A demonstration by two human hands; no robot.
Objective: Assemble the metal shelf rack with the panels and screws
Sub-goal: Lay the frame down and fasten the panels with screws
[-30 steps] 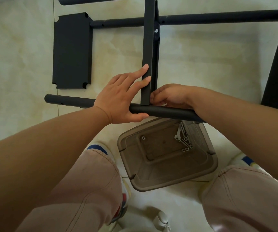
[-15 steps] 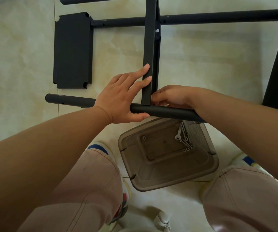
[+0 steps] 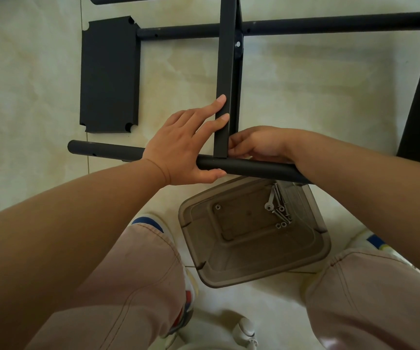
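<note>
Head view: the left hand (image 3: 186, 145) lies across the near tube (image 3: 249, 168), thumb hooked under it, while its straight fingers (image 3: 216, 103) press flat against the side of the upright panel (image 3: 225, 72). The right hand (image 3: 257, 145) sits at the panel's lower right corner, just above the tube, its fingers curled in at the joint; whether they pinch a screw cannot be told. The panel's lower end meets the near tube, and farther up it crosses the far tube (image 3: 330, 25). A loose panel (image 3: 109, 77) lies flat on the floor (image 3: 27, 84) to the left. Below the tube a clear brown box (image 3: 254, 269) stands between the feet, with screws (image 3: 278, 207) heaped in its far right corner.
</note>
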